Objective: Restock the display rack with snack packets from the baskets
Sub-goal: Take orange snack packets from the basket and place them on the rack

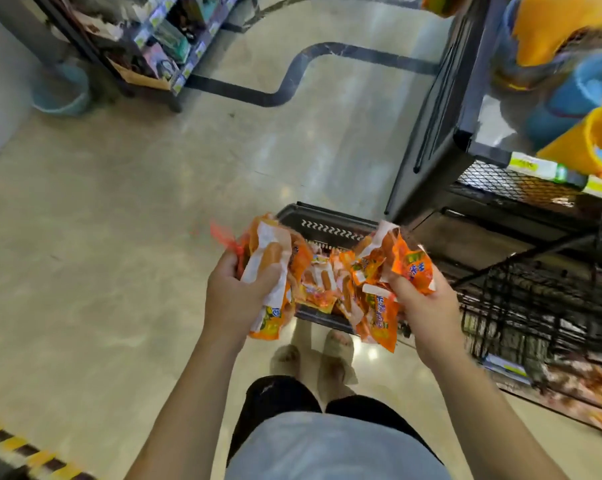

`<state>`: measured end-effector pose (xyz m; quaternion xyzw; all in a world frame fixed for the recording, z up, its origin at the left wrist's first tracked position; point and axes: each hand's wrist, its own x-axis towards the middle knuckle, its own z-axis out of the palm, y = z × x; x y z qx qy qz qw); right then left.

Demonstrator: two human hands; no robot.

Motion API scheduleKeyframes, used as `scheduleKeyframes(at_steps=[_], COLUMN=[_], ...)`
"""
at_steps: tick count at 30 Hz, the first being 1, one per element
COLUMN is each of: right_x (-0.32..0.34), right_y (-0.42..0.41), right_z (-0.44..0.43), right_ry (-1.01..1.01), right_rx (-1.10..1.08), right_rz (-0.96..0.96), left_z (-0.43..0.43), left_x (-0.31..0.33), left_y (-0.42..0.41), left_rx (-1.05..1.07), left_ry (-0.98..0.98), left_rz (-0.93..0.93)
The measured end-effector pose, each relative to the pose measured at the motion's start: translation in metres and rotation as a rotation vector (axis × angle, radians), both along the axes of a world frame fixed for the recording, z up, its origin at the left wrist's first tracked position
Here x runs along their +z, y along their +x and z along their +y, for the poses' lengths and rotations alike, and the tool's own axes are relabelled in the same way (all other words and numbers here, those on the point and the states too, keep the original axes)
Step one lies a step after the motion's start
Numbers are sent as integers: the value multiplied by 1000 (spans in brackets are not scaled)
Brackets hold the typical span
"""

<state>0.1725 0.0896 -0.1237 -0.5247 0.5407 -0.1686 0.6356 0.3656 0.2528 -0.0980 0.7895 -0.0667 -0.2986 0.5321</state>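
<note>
Gripping orange snack packets [327,282], left hand [235,296] and right hand [426,306] hide most of the dark basket [327,220]; display rack [521,292] at right is blurred, cut off.

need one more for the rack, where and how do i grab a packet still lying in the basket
Pinch a loose packet by its flat sealed edge, coming straight down from above: the basket walls block the sides, and the packets lie heaped with edges exposed. The left hand and right hand are full, so free one first.
</note>
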Motion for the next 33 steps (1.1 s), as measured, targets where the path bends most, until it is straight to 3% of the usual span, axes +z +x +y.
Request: scheduleKeyframes(at_steps=[8, 20, 26, 33], right_x=[-136, -380, -425, -375], right_y=[18, 11, 4, 17], right_z=[-20, -9, 29, 24], right_ry=[-57, -418, -502, -459], right_rx=[79, 414, 701, 772], right_rz=[243, 723, 873, 962], left_z=[-45, -82, -57, -48], left_x=[-154, -418, -457, -413], left_y=[35, 33, 17, 28], left_rx=[-281, -922, -962, -991], left_ry=[255, 518, 686, 664], left_rz=[-95, -612, -588, -585])
